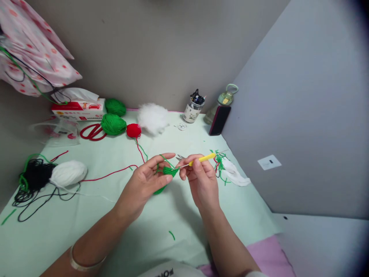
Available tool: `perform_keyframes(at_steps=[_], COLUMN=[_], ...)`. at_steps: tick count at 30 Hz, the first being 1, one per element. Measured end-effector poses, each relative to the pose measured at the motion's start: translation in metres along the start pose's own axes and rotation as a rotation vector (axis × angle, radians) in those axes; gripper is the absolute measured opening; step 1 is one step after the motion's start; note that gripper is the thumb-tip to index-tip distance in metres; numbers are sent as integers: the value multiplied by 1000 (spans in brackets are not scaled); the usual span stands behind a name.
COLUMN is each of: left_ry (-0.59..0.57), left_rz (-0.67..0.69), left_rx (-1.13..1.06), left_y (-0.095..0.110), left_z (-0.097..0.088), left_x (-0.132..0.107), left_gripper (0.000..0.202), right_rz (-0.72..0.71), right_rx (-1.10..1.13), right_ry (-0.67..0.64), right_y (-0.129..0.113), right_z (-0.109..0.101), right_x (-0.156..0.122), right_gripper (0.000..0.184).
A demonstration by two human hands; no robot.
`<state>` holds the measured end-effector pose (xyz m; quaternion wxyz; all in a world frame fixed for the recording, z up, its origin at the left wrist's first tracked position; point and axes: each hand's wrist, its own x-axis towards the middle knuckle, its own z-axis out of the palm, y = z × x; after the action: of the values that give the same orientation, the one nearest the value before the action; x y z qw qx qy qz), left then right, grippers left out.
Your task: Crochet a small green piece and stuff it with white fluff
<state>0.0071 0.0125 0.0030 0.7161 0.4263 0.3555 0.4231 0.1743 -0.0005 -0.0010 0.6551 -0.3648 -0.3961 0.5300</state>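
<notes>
My left hand (pixel 147 175) pinches a small piece of green crochet work (pixel 170 171), with green yarn running over its raised fingers. My right hand (pixel 201 173) is closed around a crochet hook with a yellow handle (pixel 206 157). The hook's thin metal tip reaches to the top edge of the green piece. Below the left fingers, more green material (pixel 160 190) is partly hidden. Scissor tips (pixel 180 157) show just behind the right fingers; the rest of them is covered.
Green yarn balls (pixel 113 124), a red ball (pixel 133 130) and white stuffing (pixel 152 118) lie at the back. White yarn (pixel 69 172) and black yarn (pixel 36 179) are left. A pen cup (pixel 192 111), phone (pixel 220 120) and bottle (pixel 225 99) stand back right, near yarn scraps (pixel 220 161).
</notes>
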Motion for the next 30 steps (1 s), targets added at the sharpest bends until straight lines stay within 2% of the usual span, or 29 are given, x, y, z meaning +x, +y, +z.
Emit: perform_keyframes(at_steps=[4, 8, 10, 13, 15, 16, 17, 19, 21, 23, 26, 28, 30], left_ry=[13, 64, 132, 211, 157, 110, 72, 43, 48, 29, 8, 32, 66], left_rz=[7, 37, 80, 109, 30, -31, -92, -170, -173, -151, -114, -90, -66], left_rx=[30, 86, 125, 81, -78, -170, -248, -327, -321, -287, -231, -183, -163], left_y=[0, -1, -1, -5, -8, -8, -9, -7, -4, -1, 0, -2, -5], left_z=[-1, 0, 4, 11, 14, 13, 12, 9, 5, 4, 5, 8, 10], left_x=[0, -2, -4, -6, -5, -4, -2, 1, 3, 3, 1, -1, -2], left_gripper=[41, 36, 36, 44, 49, 50, 50, 46, 45, 43, 38, 38, 42], right_rz=[-87, -276, -429, -754, -914, -930, -896, -733, -515, -350, -239, -252, -338], right_rx=[-74, -330, -544, -924, -1073, -1076, -1021, -784, -504, -317, -295, -367, -501], right_ry=[-23, -47, -95, -158, -148, -135, -115, -44, 4, -10, -55, -48, -59], right_y=[-1, -3, -1, 7, 11, 12, 12, 9, 5, 2, 5, 7, 10], right_z=[-1, -3, -4, -6, -7, -7, -8, -7, -7, -6, -5, -4, -3], right_x=[-2, -8, -12, -16, -18, -18, -17, -15, -11, -8, -5, -7, -10], right_gripper=[22, 21, 22, 29, 36, 38, 37, 29, 22, 19, 18, 19, 20])
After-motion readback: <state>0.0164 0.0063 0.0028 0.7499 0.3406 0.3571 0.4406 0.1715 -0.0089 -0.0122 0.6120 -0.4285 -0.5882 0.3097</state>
